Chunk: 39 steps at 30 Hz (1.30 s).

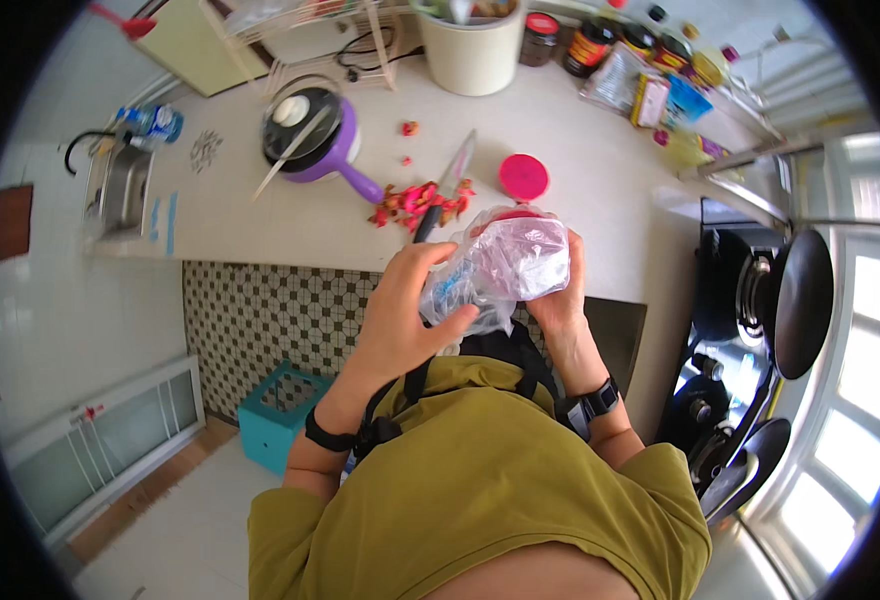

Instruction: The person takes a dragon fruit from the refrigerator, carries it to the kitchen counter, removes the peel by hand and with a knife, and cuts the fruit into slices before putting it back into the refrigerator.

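Observation:
My right hand (564, 289) holds a reddish thing wrapped in a clear plastic bag (526, 259) just over the counter's front edge. My left hand (410, 315) is at the bag's loose left part, thumb and fingers apart; whether it grips the film is hard to tell. Just beyond the bag lies a bright magenta cut round (524, 178), which looks like dragon fruit. Pink-red fruit peel pieces (417, 202) are heaped on the counter to its left. A knife (451, 176) with a black handle rests on the peels, its blade pointing away from me.
A purple pan (346, 157) with a glass lid and chopsticks stands on the counter (222, 217), left of the peels. A cream bin (471, 56), a red-lidded jar (539, 39) and several sauce bottles (588, 46) line the back. At the right are a stove and a wok (801, 304).

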Each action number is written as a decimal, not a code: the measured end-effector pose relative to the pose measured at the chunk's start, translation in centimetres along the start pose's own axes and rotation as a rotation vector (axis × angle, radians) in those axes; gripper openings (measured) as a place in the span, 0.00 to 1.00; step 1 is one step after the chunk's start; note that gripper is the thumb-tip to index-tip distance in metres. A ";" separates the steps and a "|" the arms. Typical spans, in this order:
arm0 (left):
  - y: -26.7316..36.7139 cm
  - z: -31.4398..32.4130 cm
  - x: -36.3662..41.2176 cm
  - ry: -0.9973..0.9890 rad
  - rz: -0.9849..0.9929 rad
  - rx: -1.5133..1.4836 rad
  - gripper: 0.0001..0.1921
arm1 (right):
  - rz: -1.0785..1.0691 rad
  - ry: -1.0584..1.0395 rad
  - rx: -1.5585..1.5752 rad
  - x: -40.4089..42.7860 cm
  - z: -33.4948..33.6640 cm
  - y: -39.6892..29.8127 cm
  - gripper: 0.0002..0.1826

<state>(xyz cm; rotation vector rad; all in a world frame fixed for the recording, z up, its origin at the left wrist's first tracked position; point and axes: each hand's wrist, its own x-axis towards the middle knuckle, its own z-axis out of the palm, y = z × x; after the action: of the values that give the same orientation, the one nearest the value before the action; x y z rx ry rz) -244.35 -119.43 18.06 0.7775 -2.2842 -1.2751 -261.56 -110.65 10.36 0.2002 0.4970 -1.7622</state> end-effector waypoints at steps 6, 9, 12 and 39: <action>-2.6 -4.0 -3.0 0.515 -0.048 -0.214 0.13 | 0.182 -0.047 -0.067 2.3 3.5 5.4 0.24; -4.9 -6.5 -4.5 0.487 -0.308 -0.821 0.12 | 0.324 -0.279 0.054 2.3 5.0 8.8 0.26; -6.9 -8.5 -6.7 0.583 -0.288 -0.975 0.13 | 0.371 -0.240 0.066 2.6 7.0 12.8 0.25; -19.4 -27.3 -35.8 1.357 -0.019 -1.424 0.29 | 1.206 -0.479 -0.720 4.8 19.1 55.0 0.20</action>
<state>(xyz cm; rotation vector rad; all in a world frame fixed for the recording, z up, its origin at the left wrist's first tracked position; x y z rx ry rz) -195.78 -121.97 12.04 0.6563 -0.1281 -1.2873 -207.58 -132.81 13.29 -0.3731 0.4664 -0.3631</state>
